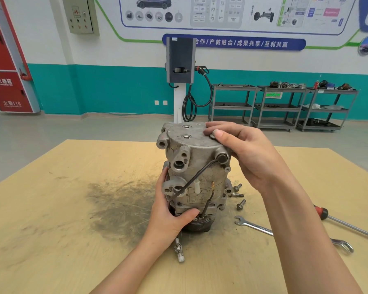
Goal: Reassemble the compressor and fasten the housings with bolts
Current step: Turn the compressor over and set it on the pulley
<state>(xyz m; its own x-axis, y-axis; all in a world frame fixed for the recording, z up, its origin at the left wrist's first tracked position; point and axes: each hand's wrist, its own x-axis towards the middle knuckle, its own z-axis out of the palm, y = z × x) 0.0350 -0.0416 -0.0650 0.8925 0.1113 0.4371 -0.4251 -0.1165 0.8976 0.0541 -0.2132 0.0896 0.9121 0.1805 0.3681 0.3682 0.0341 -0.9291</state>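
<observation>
A grey metal compressor (197, 166) stands upright on the wooden table (72, 209), its pulley end down. My left hand (170, 215) grips its lower body from the left, thumb across the front flange. My right hand (240, 151) is on the top housing's right edge, and its thumb and fingers pinch what looks like a bolt head (213, 134) there. Three loose bolts (239, 196) lie on the table just right of the compressor's base. A black wire runs down the compressor's front.
A combination wrench (255, 228) lies right of the compressor, partly under my right forearm. A red-handled screwdriver (348, 225) lies further right. A small white connector (179, 251) lies near my left wrist. A dark grease stain (119, 204) marks the table's middle.
</observation>
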